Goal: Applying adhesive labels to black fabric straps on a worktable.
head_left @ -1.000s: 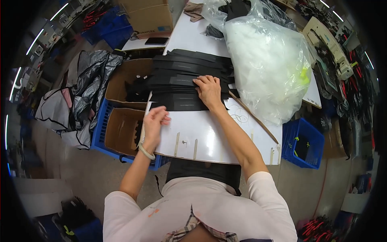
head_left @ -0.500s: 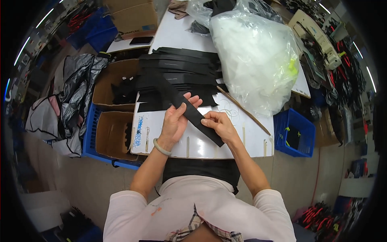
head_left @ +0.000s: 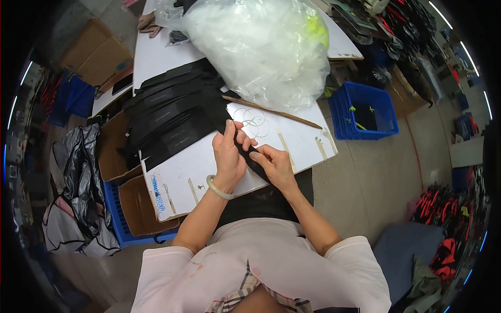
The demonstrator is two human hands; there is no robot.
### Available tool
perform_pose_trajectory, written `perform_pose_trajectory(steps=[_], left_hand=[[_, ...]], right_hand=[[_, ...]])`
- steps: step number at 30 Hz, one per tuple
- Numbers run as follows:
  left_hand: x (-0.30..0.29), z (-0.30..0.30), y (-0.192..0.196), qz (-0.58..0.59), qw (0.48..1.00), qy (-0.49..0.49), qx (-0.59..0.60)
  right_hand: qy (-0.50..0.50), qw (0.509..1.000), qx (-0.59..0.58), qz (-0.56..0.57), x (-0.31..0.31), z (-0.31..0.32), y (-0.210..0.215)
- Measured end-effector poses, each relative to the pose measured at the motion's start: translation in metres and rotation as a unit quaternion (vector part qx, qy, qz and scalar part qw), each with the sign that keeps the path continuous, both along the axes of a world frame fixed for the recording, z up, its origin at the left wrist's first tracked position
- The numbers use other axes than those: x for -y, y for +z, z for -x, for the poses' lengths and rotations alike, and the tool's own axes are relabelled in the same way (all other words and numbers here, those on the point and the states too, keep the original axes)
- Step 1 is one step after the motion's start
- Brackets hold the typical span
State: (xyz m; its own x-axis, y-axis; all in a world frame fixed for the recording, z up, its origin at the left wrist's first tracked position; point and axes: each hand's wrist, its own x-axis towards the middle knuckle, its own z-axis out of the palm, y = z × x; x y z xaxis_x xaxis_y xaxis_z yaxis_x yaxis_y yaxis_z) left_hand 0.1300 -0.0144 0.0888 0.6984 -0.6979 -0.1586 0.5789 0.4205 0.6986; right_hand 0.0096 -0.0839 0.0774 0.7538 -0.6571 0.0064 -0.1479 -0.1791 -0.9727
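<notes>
Black strip: flat, narrow, held over near edge of white worktop, running diagonally between both hands. Left hand: closed on strip's upper part, pale bangle at wrist. Right hand: fingers pinching strip's lower end. Stack of black strips: fanned on worktop, left of hands. Clear plastic bag: bulky, behind. Thin wooden stick: just beside bag.

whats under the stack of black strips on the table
The black strips lie on the white table, whose bare top shows around them. Whatever lies directly beneath the stack is covered; its left end overhangs open cardboard boxes.
</notes>
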Motion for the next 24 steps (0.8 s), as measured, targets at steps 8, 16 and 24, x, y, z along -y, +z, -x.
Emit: perform_pose_trajectory(steps=[8, 16, 24], left_hand=[[0.017, 0.011, 0.017, -0.01, 0.998, 0.058, 0.001], [0.008, 0.026, 0.017, 0.049, 0.993, 0.07, -0.079], [0.02, 0.022, 0.009, -0.118, 0.98, 0.156, -0.025]], right_hand=[[-0.008, 0.957, 0.114, 0.267, 0.015, 0.013, 0.006], [0.013, 0.974, 0.102, 0.201, 0.009, 0.019, 0.005], [0.012, 0.99, 0.102, -0.093, 0.074, 0.01, -0.008]])
